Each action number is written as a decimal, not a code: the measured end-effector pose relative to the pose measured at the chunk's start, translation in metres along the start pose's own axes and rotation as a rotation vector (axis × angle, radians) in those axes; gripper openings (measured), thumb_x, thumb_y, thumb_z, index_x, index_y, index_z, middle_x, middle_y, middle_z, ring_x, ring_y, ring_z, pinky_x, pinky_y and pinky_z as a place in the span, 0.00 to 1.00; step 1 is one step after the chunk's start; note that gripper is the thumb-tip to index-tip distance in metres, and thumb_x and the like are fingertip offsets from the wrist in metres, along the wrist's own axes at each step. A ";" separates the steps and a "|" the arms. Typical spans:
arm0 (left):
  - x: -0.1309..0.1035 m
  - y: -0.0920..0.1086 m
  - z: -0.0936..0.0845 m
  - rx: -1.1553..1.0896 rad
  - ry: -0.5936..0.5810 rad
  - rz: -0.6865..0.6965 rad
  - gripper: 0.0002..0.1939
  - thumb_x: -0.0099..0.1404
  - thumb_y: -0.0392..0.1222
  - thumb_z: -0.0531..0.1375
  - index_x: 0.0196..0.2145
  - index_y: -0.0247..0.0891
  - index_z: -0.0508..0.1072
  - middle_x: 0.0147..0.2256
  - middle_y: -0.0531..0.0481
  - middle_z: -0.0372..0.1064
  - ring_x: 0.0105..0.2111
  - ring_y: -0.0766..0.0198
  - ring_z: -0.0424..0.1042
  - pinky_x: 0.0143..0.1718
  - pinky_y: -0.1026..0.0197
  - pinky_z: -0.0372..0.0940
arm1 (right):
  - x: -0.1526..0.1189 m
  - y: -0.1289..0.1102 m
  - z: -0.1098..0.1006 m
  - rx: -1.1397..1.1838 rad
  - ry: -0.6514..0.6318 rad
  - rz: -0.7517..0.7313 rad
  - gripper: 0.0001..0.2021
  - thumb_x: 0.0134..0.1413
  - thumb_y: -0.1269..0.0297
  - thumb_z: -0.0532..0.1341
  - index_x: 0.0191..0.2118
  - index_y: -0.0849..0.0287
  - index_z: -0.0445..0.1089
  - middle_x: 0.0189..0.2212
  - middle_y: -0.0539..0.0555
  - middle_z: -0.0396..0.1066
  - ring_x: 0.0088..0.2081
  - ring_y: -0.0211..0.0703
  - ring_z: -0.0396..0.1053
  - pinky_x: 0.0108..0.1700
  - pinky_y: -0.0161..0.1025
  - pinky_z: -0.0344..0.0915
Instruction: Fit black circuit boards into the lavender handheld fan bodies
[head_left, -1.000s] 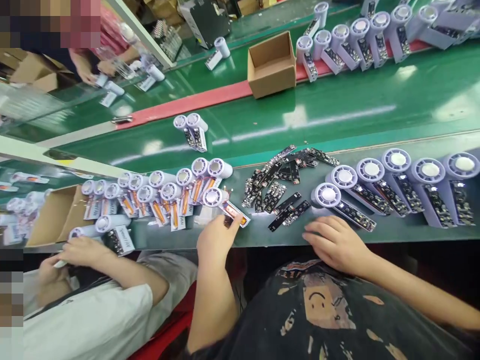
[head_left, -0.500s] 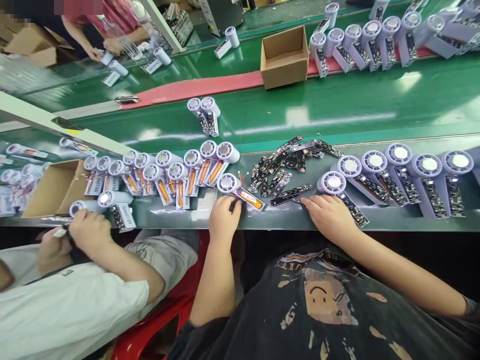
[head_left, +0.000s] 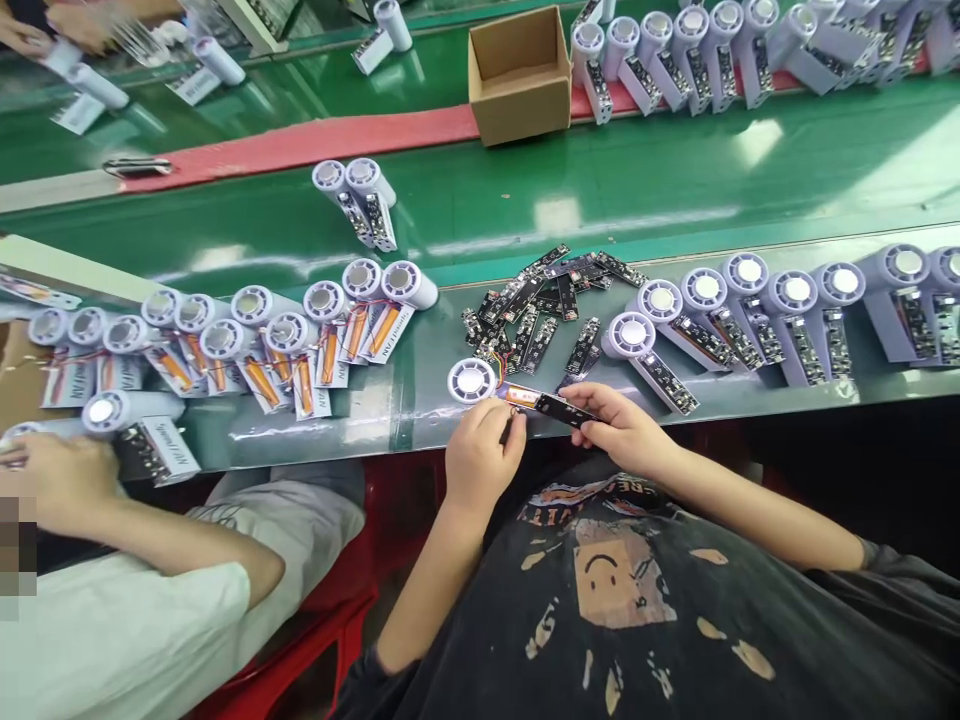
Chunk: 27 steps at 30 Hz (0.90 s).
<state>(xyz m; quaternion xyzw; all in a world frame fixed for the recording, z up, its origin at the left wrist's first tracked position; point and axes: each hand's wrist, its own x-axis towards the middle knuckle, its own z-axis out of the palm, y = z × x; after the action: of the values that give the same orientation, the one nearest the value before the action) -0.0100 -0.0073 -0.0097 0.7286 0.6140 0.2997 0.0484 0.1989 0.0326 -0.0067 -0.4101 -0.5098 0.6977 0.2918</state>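
Observation:
My left hand [head_left: 484, 455] is closed around a handheld fan [head_left: 472, 381] at the bench's front edge; its round head faces up, and an orange battery [head_left: 520, 394] and thin wires show in the open handle. My right hand [head_left: 626, 428] pinches a black circuit board [head_left: 562, 410] whose far end overlaps the fan's handle. Whether board and handle touch, I cannot tell. Behind my hands lies a loose pile of circuit boards [head_left: 536, 300]. Just right of the pile, a fan with a board in its handle [head_left: 631, 336] lies on the bench.
Fans with exposed batteries [head_left: 289, 333] line the bench on the left; board-fitted fans [head_left: 748, 272] stand in a row on the right. Two fans [head_left: 364, 178] and a cardboard box [head_left: 520, 100] sit on the green belt. A co-worker's hand [head_left: 71, 480] works at far left.
My right hand has picked up a circuit board and brought it left to the fan in my left hand. The whole view has shifted, so the bench appears further left.

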 end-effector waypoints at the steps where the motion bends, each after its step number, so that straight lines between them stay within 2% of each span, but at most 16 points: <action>1: -0.003 0.003 -0.004 -0.047 -0.005 -0.026 0.08 0.68 0.39 0.55 0.31 0.38 0.70 0.32 0.48 0.72 0.33 0.61 0.72 0.37 0.60 0.66 | 0.001 0.000 0.002 0.037 -0.019 -0.001 0.20 0.49 0.75 0.56 0.49 0.56 0.64 0.41 0.51 0.73 0.30 0.32 0.72 0.30 0.32 0.68; 4: -0.015 0.009 -0.014 -0.277 0.024 -0.179 0.05 0.66 0.43 0.59 0.36 0.39 0.71 0.34 0.49 0.72 0.32 0.63 0.71 0.35 0.61 0.66 | 0.000 0.000 0.008 -0.003 -0.089 -0.045 0.13 0.54 0.72 0.58 0.47 0.57 0.64 0.38 0.52 0.73 0.32 0.35 0.75 0.31 0.32 0.71; 5: -0.020 0.012 -0.015 -0.420 0.008 -0.254 0.09 0.64 0.45 0.61 0.40 0.40 0.72 0.37 0.47 0.73 0.33 0.62 0.71 0.36 0.61 0.67 | -0.001 0.000 0.010 -0.077 -0.103 -0.094 0.11 0.56 0.71 0.57 0.46 0.58 0.65 0.38 0.52 0.74 0.34 0.36 0.76 0.33 0.34 0.72; 7: -0.031 0.016 -0.012 -0.779 -0.067 -0.441 0.17 0.62 0.51 0.64 0.44 0.40 0.71 0.42 0.45 0.73 0.35 0.61 0.73 0.36 0.60 0.69 | -0.002 -0.001 0.013 -0.304 -0.140 -0.282 0.09 0.59 0.73 0.55 0.44 0.58 0.67 0.38 0.54 0.75 0.37 0.38 0.76 0.39 0.39 0.74; 9: -0.040 0.020 -0.002 -1.127 -0.092 -0.648 0.18 0.58 0.55 0.66 0.38 0.40 0.71 0.40 0.46 0.73 0.35 0.61 0.74 0.36 0.59 0.71 | -0.002 -0.004 0.014 -0.561 -0.216 -0.545 0.10 0.62 0.73 0.54 0.45 0.58 0.70 0.41 0.57 0.76 0.44 0.41 0.75 0.47 0.43 0.73; 11: -0.046 0.021 0.007 -1.342 -0.002 -0.830 0.20 0.54 0.58 0.69 0.31 0.40 0.69 0.35 0.51 0.72 0.32 0.64 0.73 0.35 0.59 0.72 | 0.001 -0.007 0.012 -0.758 -0.270 -0.752 0.11 0.63 0.71 0.56 0.48 0.59 0.70 0.49 0.61 0.74 0.51 0.45 0.71 0.52 0.48 0.70; 13: -0.050 0.016 0.011 -1.420 0.109 -0.947 0.22 0.50 0.57 0.71 0.29 0.41 0.67 0.34 0.55 0.71 0.31 0.66 0.73 0.37 0.58 0.73 | 0.004 -0.010 0.008 -0.857 -0.200 -0.828 0.14 0.61 0.68 0.59 0.52 0.60 0.68 0.54 0.65 0.70 0.55 0.50 0.68 0.53 0.51 0.69; 16: -0.054 0.007 0.005 -1.418 0.161 -1.007 0.22 0.47 0.52 0.74 0.29 0.41 0.66 0.37 0.56 0.71 0.35 0.66 0.75 0.43 0.56 0.73 | 0.007 -0.012 0.006 -0.879 -0.054 -0.775 0.14 0.60 0.67 0.60 0.51 0.60 0.68 0.49 0.64 0.72 0.50 0.50 0.70 0.49 0.50 0.70; 18: -0.056 0.005 0.001 -1.425 0.140 -0.989 0.22 0.46 0.48 0.74 0.28 0.41 0.65 0.38 0.56 0.70 0.37 0.66 0.74 0.46 0.56 0.72 | 0.007 -0.012 0.009 -0.828 -0.087 -0.674 0.14 0.61 0.66 0.60 0.51 0.59 0.68 0.43 0.60 0.75 0.43 0.46 0.73 0.45 0.47 0.71; 21: -0.058 0.008 0.001 -1.379 0.119 -0.881 0.21 0.47 0.42 0.74 0.30 0.41 0.64 0.38 0.56 0.67 0.38 0.69 0.72 0.46 0.61 0.70 | 0.005 -0.009 0.020 -0.636 -0.133 -0.476 0.14 0.60 0.66 0.61 0.51 0.59 0.67 0.39 0.55 0.75 0.33 0.39 0.72 0.37 0.39 0.72; 24: -0.061 0.013 0.005 -1.203 0.128 -0.738 0.19 0.52 0.41 0.72 0.33 0.42 0.64 0.37 0.54 0.65 0.39 0.68 0.70 0.45 0.63 0.69 | 0.004 -0.006 0.029 -0.476 -0.079 -0.342 0.10 0.58 0.67 0.60 0.46 0.59 0.69 0.37 0.53 0.75 0.33 0.37 0.71 0.35 0.36 0.70; 27: -0.063 0.014 0.006 -1.062 0.094 -0.641 0.17 0.55 0.42 0.69 0.39 0.42 0.66 0.42 0.51 0.63 0.41 0.65 0.71 0.43 0.60 0.70 | 0.005 -0.004 0.035 -0.329 -0.070 -0.246 0.08 0.57 0.68 0.60 0.43 0.59 0.69 0.33 0.51 0.73 0.31 0.36 0.70 0.34 0.36 0.70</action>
<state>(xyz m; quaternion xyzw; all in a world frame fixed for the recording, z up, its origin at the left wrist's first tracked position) 0.0006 -0.0669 -0.0321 0.3706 0.5706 0.5667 0.4647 0.1663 0.0215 0.0010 -0.3626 -0.6726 0.5781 0.2861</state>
